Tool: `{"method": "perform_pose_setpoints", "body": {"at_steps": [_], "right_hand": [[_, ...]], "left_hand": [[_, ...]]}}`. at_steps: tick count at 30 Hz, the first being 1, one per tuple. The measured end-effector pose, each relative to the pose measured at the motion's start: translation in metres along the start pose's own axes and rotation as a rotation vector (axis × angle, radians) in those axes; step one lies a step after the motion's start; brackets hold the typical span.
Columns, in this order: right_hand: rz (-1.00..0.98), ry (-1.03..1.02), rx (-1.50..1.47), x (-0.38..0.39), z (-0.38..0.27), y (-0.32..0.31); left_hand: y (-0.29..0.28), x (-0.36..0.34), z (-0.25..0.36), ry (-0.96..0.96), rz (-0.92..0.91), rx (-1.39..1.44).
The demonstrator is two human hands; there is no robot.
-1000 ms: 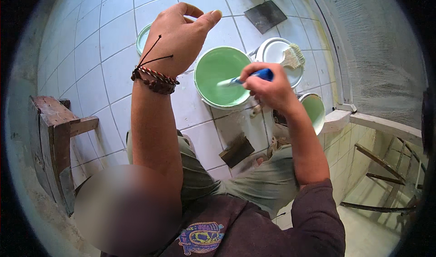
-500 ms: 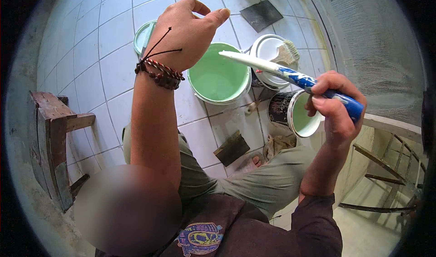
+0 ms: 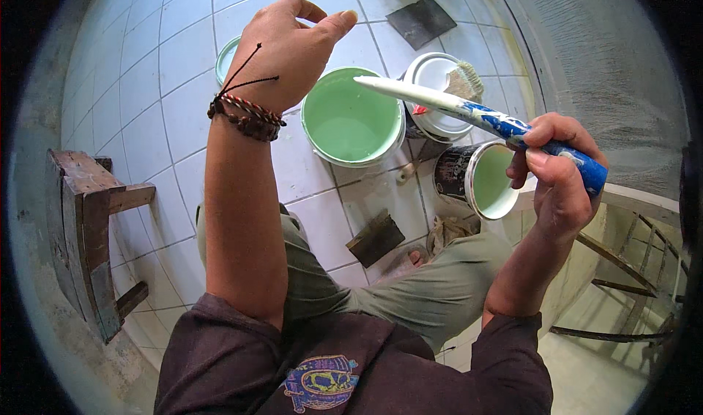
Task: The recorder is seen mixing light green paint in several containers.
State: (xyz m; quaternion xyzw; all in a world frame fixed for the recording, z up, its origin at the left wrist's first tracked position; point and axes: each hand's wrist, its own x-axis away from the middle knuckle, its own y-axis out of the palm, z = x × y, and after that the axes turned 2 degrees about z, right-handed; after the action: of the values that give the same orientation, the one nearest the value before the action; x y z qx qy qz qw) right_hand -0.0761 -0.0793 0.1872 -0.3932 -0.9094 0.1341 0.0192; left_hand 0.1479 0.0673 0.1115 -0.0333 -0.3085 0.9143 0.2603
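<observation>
Right hand: the person's right hand (image 3: 560, 167) grips a paint-smeared stick (image 3: 443, 102) by its thicker blue end, fingers wrapped round it, thumb alongside.
Stick: long and tapering, white toward the tip and streaked with white over the blue; from here it crosses in front of the lidded bucket, its tip showing against the right part of the pail.
Left hand: the left hand (image 3: 299, 57) is raised, fingers bent, thumb a little apart from the forefinger; I can't tell whether the hidden fingers hold anything.
Wrist: braided bracelets (image 3: 249, 119), dark and reddish, with two loose cords.
Pail: a round pail (image 3: 351, 77) between the hands, holding light green paint.
Lidded bucket: a white-lidded bucket (image 3: 427, 73) just beyond the pail, a wide pale-bristled brush (image 3: 466, 83) lying on top.
Can: a dark-sided can (image 3: 452, 172) near the right hand, green inside.
Behind the left hand: a round, pale-green-rimmed thing (image 3: 226, 62), partly hidden.
Tiles: a dark square piece (image 3: 421, 24) lies past the buckets, another dark flat piece (image 3: 376, 238) near the person's foot.
Far left: a worn wooden stool (image 3: 89, 177).
</observation>
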Motion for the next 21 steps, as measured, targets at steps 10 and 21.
{"method": "perform_pose_setpoints", "body": {"at_steps": [10, 21], "right_hand": [[-0.066, 0.014, 0.065, -0.007, 0.007, 0.011], [-0.140, 0.007, 0.057, -0.016, 0.015, 0.021]], "left_hand": [[0.002, -0.004, -0.005, 0.021, -0.007, -0.001], [0.002, -0.008, -0.010, 0.020, -0.029, 0.012]]}}
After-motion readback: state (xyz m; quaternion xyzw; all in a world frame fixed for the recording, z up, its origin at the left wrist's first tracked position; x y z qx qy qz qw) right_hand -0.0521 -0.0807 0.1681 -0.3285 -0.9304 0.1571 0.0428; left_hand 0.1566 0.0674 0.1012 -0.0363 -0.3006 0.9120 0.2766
